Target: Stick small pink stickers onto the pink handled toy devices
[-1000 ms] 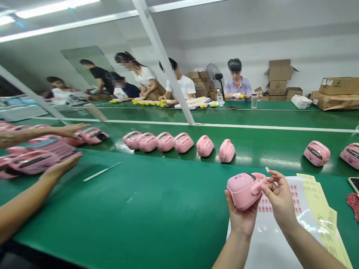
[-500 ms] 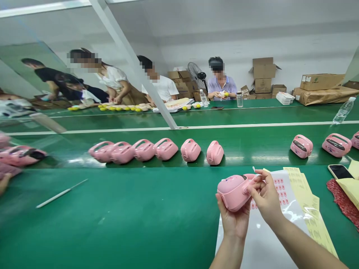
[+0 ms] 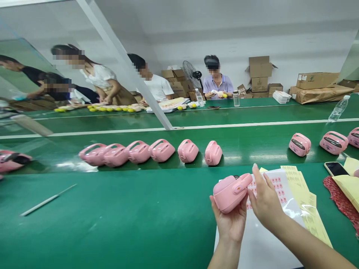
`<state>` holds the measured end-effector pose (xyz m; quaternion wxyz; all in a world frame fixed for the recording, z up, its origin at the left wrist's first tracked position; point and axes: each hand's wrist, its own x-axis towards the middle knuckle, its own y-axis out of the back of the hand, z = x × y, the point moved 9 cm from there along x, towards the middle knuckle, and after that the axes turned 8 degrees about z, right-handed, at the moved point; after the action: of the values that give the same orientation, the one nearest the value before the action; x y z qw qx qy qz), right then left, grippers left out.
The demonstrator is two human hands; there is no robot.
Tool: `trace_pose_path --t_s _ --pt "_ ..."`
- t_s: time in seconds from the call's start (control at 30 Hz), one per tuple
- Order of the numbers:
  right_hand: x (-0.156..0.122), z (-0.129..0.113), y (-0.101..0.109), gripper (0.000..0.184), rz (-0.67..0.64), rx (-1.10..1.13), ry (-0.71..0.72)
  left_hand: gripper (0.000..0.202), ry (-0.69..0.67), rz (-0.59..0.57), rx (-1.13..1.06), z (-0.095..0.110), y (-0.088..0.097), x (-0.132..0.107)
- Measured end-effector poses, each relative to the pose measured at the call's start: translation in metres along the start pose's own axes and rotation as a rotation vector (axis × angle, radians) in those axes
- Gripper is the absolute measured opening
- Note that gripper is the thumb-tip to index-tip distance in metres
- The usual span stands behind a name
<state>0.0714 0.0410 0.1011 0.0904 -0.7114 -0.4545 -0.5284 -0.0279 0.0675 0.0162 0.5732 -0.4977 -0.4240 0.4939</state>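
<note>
My left hand (image 3: 232,220) is closed round the underside of a pink handled device (image 3: 226,198) that looks like a small speaker. The device is tilted, its carrying handle (image 3: 244,183) toward the right, and a small orange-red mark shows on the handle's end. Beside that handle my right hand (image 3: 265,201) is open, fingers stretched upward, with nothing visible between them. Beneath both hands lies a white sheet (image 3: 258,239) with rows of small red-pink stickers (image 3: 279,188), partly covered by the hands and the device.
Several pink devices (image 3: 162,150) stand in a row beyond the green table (image 3: 126,224), more (image 3: 300,144) at right. Yellowish sheets (image 3: 311,201), a phone (image 3: 336,169) and red material (image 3: 340,198) lie right. A white pen-like tool (image 3: 42,203) lies left. Co-workers (image 3: 218,84) sit opposite.
My right hand has gone from pinching at the handle's end to stretched fingers beside it, exposing the orange-red mark. The device has turned slightly in my left hand. The view has shifted a little.
</note>
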Motion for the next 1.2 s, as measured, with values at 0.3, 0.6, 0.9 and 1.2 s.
trace_pose_path --t_s 0.3,0.6,0.9,1.2 --pt "-0.003 0.026 -0.043 0.077 -0.212 0.446 -0.399 0.049 -0.021 0.219 -0.023 0.000 0.021 -0.004" --pt "-0.003 0.027 -0.038 0.086 -0.302 0.625 -0.492 0.049 0.044 0.231 0.028 0.003 0.030 -0.011" --pt "-0.018 0.070 -0.069 0.072 -0.351 0.556 -0.548 0.036 0.005 -0.008 0.139 0.011 0.010 -0.019" --pt "-0.013 0.097 -0.106 0.073 -0.343 0.225 -0.226 0.065 -0.382 0.279 0.361 0.083 0.052 -0.044"
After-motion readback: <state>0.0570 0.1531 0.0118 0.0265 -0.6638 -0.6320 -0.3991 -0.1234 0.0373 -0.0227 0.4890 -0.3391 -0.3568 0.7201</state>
